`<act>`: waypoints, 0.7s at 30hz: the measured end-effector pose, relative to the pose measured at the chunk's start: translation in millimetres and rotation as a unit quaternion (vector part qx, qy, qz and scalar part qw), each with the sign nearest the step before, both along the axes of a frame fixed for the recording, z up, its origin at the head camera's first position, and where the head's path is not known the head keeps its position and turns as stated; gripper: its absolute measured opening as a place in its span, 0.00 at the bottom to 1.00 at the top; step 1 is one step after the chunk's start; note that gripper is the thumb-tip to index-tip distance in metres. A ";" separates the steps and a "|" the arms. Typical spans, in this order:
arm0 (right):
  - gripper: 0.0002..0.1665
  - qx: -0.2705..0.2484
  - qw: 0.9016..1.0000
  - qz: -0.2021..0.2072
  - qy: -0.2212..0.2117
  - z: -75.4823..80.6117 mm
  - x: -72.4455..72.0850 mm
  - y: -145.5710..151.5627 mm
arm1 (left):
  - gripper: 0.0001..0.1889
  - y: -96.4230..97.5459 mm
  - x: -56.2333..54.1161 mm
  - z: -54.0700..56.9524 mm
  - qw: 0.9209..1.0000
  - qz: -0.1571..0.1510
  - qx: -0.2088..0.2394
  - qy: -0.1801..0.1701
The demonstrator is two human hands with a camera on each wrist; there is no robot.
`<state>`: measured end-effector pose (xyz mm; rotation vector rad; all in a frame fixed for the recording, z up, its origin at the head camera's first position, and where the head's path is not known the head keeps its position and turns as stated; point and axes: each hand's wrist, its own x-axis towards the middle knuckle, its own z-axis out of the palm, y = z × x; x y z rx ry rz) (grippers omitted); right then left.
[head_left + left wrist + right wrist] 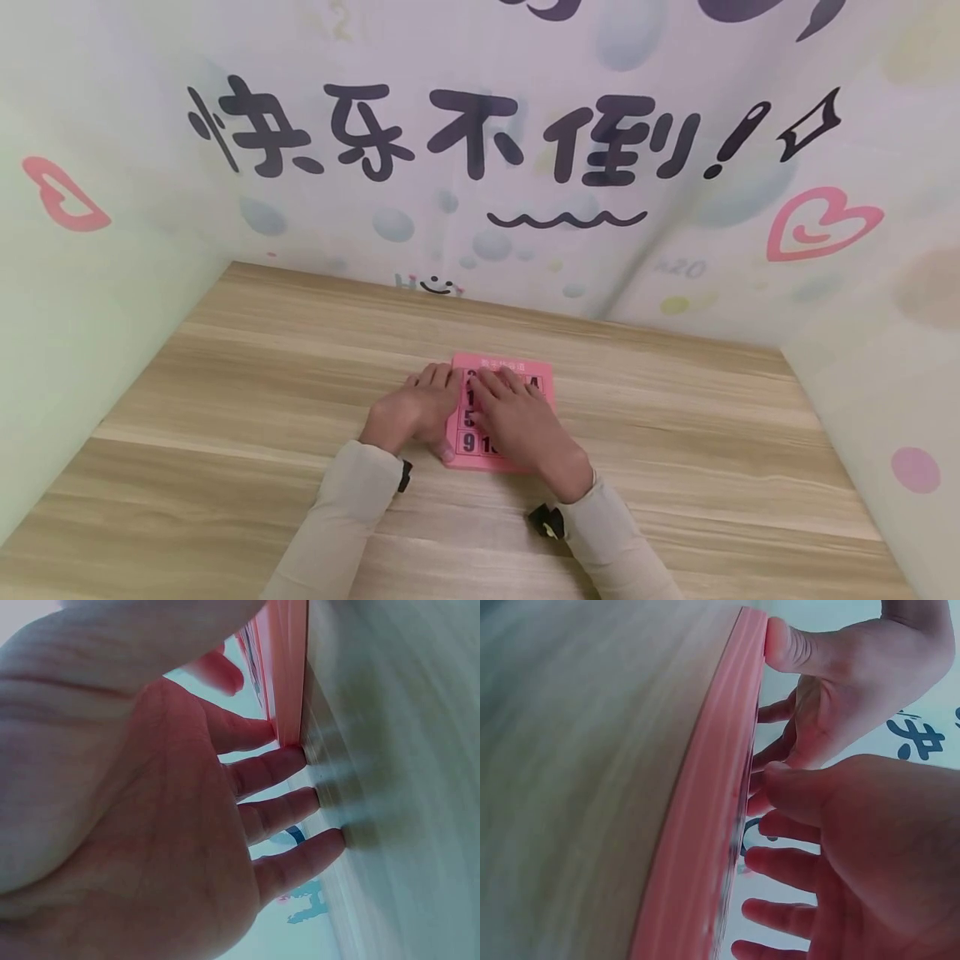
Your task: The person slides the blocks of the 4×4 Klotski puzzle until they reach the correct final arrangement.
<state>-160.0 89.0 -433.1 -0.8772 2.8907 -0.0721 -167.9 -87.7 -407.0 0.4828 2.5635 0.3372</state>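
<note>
A pink number sliding puzzle (468, 443) lies flat on the table, with black numerals on its square tiles and white lettering along its far rim. My left hand (408, 412) rests along the puzzle's left side. In the left wrist view its straight fingers (289, 810) reach down to the tabletop, the foremost at the puzzle's corner. Its thumb (780, 646) touches the edge in the right wrist view. Over the tiles lies my right hand (525, 425), fingers spread and nearly straight, covering much of the right side. Whether each fingertip touches a tile I cannot tell.
The wood-grain table (247, 400) extends around the puzzle. Behind it stands a white printed backdrop (450, 50) with dark lettering, and pale panels close both sides. A small black device (547, 522) sits at the right cuff.
</note>
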 end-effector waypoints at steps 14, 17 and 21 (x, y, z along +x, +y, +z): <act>0.33 0.011 1.000 -0.004 -0.014 -0.5 0.5 0.1 | 0.65 0.1 -0.5 -1.6 1.000 0.003 0.004 0.002; 0.33 0.013 1.000 -0.003 -0.013 0.4 0.6 0.7 | 0.65 0.1 -0.8 -1.7 1.000 0.005 0.005 0.002; 0.32 0.017 1.000 -0.009 -0.018 2.2 0.4 1.7 | 0.65 0.2 -1.7 -2.9 1.000 0.004 0.006 0.001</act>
